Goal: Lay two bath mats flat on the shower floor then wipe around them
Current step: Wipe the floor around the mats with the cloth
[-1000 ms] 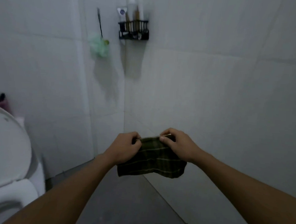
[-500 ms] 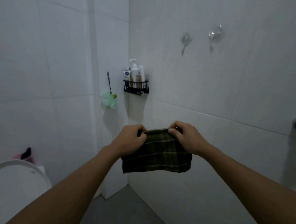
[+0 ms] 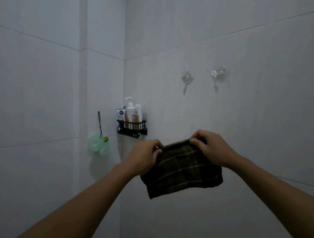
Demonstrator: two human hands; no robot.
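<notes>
White tiled shower wall (image 3: 244, 124) behind grip. Dark green folded cloth with pale stripes (image 3: 183, 173) hangs below both hands, clear of wall. Left hand (image 3: 143, 157) grips cloth's top left corner, fingers curled; right hand (image 3: 210, 149) pinches top right edge. Black wire shelf with white bottles (image 3: 132, 129) beyond left hand; green mesh sponge (image 3: 97, 144) further left; two clear plastic hooks (image 3: 187, 80) above right hand.

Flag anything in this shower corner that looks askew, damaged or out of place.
Nothing stands out. The wall caddy sits level with its bottles upright, the green loofah hangs from its hook, and both clear hooks are empty. Left hand and right hand hold the dark striped cloth by its top edge.
</notes>
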